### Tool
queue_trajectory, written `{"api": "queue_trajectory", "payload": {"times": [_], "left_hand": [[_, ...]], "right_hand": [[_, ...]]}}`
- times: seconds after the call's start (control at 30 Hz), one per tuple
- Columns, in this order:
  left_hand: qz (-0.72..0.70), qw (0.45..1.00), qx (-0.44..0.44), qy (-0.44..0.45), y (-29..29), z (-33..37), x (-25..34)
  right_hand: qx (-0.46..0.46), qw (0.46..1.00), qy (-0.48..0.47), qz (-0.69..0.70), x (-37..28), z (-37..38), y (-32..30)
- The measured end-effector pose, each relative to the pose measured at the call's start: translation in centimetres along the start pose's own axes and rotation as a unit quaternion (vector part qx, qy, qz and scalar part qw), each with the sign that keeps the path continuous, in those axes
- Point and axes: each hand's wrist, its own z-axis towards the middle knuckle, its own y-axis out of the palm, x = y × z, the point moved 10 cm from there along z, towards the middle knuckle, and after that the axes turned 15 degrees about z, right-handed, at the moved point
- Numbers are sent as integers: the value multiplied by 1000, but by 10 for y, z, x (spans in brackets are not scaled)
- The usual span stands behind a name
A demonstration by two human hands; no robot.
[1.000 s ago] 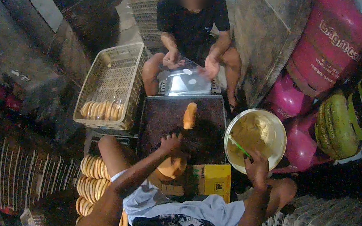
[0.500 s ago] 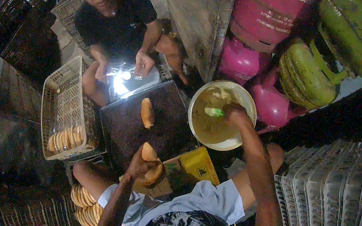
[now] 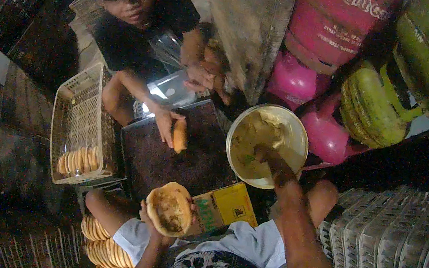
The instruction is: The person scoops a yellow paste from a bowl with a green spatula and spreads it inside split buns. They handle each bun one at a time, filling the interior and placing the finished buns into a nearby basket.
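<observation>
My left hand (image 3: 146, 214) grips a split bread bun (image 3: 171, 219), opened so that its inner face, smeared with a brownish spread, faces up. Inside the cream-coloured bucket (image 3: 303, 155), my right hand (image 3: 268, 158) is closed low over a thick yellowish-tan paste (image 3: 261, 127). A green bit of a small tool shows by those fingers; the rest of it is hidden. Across from me, a co-worker's hand (image 3: 164, 124) touches a closed bun (image 3: 180, 137) on the dark-topped table (image 3: 164, 165). Clear plastic is by the co-worker's other hand.
A beige crate (image 3: 60, 125) at left holds several buns. More buns (image 3: 106, 252) are stacked by my left leg. Pink gas cylinders (image 3: 324, 131) and green ones (image 3: 370, 103) stand beyond the bucket. Stacked grey trays (image 3: 383, 247) rise at right; a yellow carton (image 3: 234, 205) lies before me.
The bun in my left hand has turned to show its spread inside. My right hand has dipped deeper into the bucket. The co-worker's hand has reached forward onto the bun on the table.
</observation>
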Motion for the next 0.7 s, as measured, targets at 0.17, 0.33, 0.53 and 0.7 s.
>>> {"api": "queue_trajectory", "payload": {"times": [0.17, 0.33, 0.53, 0.7], "left_hand": [[180, 963, 184, -76, -67, 37, 6], [179, 978, 53, -97, -33, 42, 13], [75, 986, -29, -144, 14, 19, 7], [136, 991, 2, -9, -22, 19, 45]], "right_hand": [[-63, 993, -15, 96, -9, -71, -44], [-40, 947, -176, 265, -99, -192, -74], [202, 843, -475, 152, -251, -279, -59], [299, 841, -445, -72, -308, -290, -16]]}}
